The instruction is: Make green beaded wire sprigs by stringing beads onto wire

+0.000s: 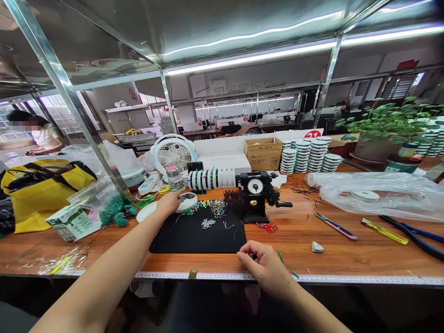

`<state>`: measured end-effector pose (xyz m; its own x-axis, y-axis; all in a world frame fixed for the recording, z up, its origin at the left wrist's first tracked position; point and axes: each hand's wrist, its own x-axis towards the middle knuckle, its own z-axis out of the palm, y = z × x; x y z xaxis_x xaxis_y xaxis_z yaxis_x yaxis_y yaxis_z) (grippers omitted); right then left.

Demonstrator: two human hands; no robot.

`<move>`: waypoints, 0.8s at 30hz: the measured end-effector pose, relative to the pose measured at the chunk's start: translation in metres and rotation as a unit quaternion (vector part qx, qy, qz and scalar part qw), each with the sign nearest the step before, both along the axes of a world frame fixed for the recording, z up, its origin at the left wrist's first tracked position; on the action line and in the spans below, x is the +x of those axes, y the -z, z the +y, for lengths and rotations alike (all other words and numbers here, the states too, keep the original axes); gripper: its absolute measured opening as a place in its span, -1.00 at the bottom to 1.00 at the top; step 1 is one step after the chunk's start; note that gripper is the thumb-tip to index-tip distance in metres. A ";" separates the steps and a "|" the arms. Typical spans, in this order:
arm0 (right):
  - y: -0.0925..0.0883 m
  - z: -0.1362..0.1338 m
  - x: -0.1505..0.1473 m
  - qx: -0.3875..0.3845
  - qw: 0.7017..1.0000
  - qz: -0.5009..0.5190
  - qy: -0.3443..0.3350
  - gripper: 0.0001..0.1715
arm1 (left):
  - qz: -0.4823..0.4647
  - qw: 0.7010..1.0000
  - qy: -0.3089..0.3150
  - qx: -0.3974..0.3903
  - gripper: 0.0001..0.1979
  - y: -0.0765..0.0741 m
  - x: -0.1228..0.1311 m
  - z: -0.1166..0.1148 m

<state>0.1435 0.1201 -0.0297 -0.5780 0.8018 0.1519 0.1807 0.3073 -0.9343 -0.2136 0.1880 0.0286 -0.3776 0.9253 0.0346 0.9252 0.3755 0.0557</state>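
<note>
My left hand (169,204) reaches out to a round white dish (189,204) of small dark pieces. Its fingers are curled together at the dish's near left side, and whatever the tips pinch is hidden. At the front right corner of a black mat (194,238), my right hand (265,264) is closed in a pinch. Something small and dark shows among its fingers, too small to name. On the mat lie a spread of multicoloured beads (217,206), a little pile of silvery pieces (208,224) and a few thin pins (228,225).
Behind the mat stands a black hand-crank winding machine (256,196) carrying white spools (225,178). To the right lie tweezers (336,226), a yellow screwdriver (385,231) and pliers (416,236). A bottle (175,179), a fan (174,155) and stacked spools (301,156) stand at the back.
</note>
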 end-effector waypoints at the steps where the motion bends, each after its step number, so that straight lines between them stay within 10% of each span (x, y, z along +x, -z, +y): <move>1: -0.001 0.000 0.000 0.001 1.000 0.001 -0.002 -0.74 | 0.003 1.000 0.002 -0.006 -0.74 0.000 -0.002 0.007; 14: -0.001 0.000 0.000 -0.020 1.000 0.005 -0.007 -0.72 | -0.175 0.979 0.008 0.100 -0.74 -0.005 0.004 0.028; 19: -0.010 0.005 0.006 -0.050 0.998 0.017 -0.021 -0.73 | -0.376 0.904 -0.019 0.203 -0.66 -0.027 0.018 -0.015; 24: -0.022 0.009 0.009 -0.124 0.991 0.048 -0.025 -0.72 | -0.551 0.812 0.034 0.191 -0.61 -0.010 0.093 -0.090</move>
